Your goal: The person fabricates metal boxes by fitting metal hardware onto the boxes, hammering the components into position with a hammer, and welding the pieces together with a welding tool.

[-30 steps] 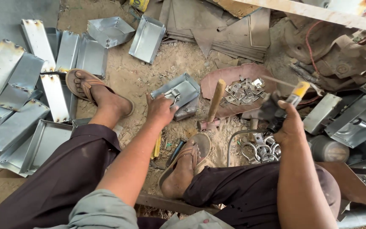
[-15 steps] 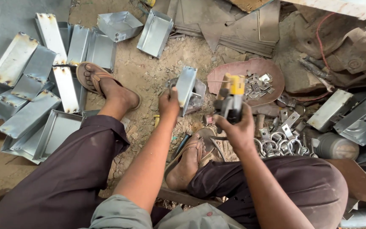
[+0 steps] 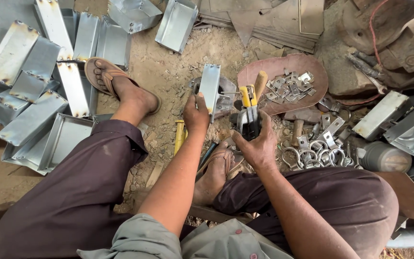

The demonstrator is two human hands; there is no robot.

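My left hand (image 3: 196, 113) grips a galvanised sheet-metal box (image 3: 210, 88) stood on edge over a round metal block on the dirt floor. My right hand (image 3: 258, 141) holds a hand riveter with yellow-and-black handles (image 3: 249, 109), its nose pointing at the box's side. A hammer with a wooden handle (image 3: 260, 83) stands just behind the riveter. I sit low, with sandalled feet on either side of the work.
Many finished metal boxes (image 3: 39, 91) are piled at the left. A reddish dish (image 3: 312, 72) holds small metal brackets. Several ring clips (image 3: 315, 156) lie on the ground at the right, beside more boxes (image 3: 384, 115). Sheet-metal offcuts (image 3: 264, 19) are stacked at the top.
My right hand brought the riveter from the right over to the box. My left hand tipped the box from lying flat to standing on edge.
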